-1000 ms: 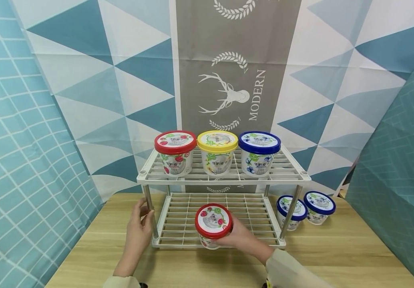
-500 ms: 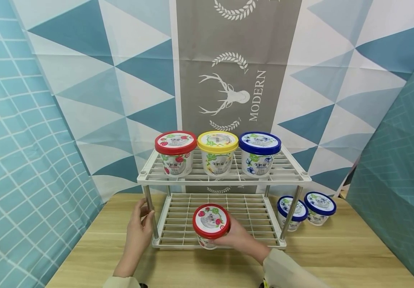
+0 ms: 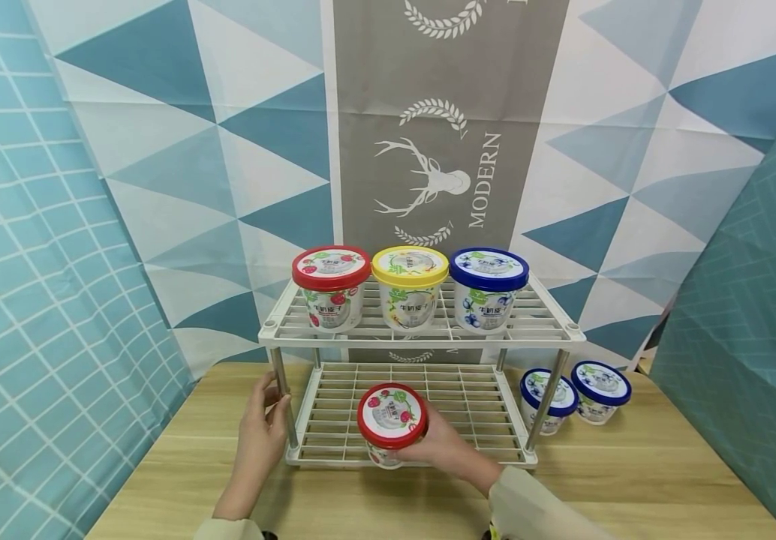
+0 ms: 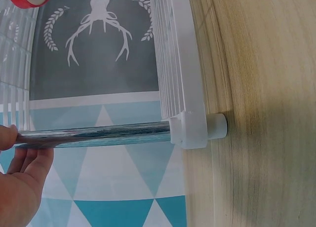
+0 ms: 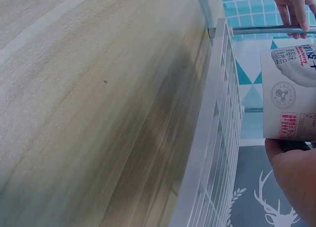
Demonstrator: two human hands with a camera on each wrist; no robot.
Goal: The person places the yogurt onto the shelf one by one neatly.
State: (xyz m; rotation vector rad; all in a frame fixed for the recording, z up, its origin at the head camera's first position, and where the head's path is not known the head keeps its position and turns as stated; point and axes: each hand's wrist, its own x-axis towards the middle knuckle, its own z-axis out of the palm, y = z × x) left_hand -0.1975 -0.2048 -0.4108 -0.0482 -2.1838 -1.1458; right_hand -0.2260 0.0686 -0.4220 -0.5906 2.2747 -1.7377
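My right hand (image 3: 437,444) grips a strawberry tub with a red lid (image 3: 392,415) from its right side, tilted a little toward me. The tub is over the front of the rack's lower shelf (image 3: 323,420); its printed white wall (image 5: 291,96) shows in the right wrist view. With thumb and fingers, my left hand (image 3: 263,431) pinches the front left metal post (image 4: 98,134) of the white rack. On the upper shelf stand a red-lidded tub (image 3: 332,289), a yellow-lidded tub (image 3: 411,289) and a blue-lidded tub (image 3: 489,290) in a row.
Two more blue-lidded tubs (image 3: 548,401) (image 3: 600,391) stand on the wooden table (image 3: 658,465) right of the rack, one partly behind the front right post (image 3: 547,397). Patterned cloth (image 3: 280,150) hangs behind and at both sides.
The right hand has carried the red-lidded tub slightly left along the front of the lower shelf. My left hand has stayed on the post.
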